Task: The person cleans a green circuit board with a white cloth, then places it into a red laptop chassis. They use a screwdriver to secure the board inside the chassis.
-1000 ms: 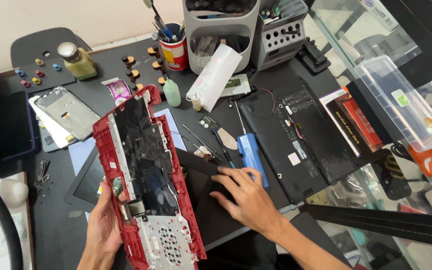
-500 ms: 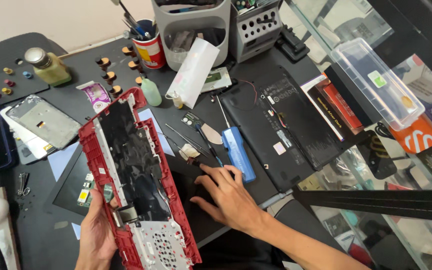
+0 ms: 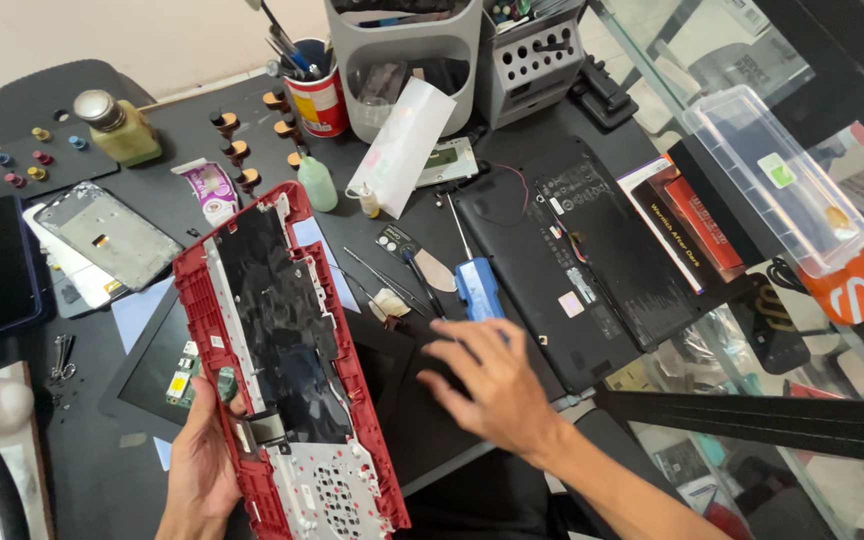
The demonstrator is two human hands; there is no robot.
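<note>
Now the right hand (image 3: 492, 385) is lifting off the dark mat, fingers spread and empty, nearing the blue-handled screwdriver (image 3: 474, 280); the left hand (image 3: 202, 465) keeps gripping the red plastic laptop shell (image 3: 282, 370), near left.

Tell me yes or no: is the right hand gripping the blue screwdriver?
No. The right hand hovers open with fingers spread just below the blue screwdriver, which lies on the mat ungrasped.
</note>
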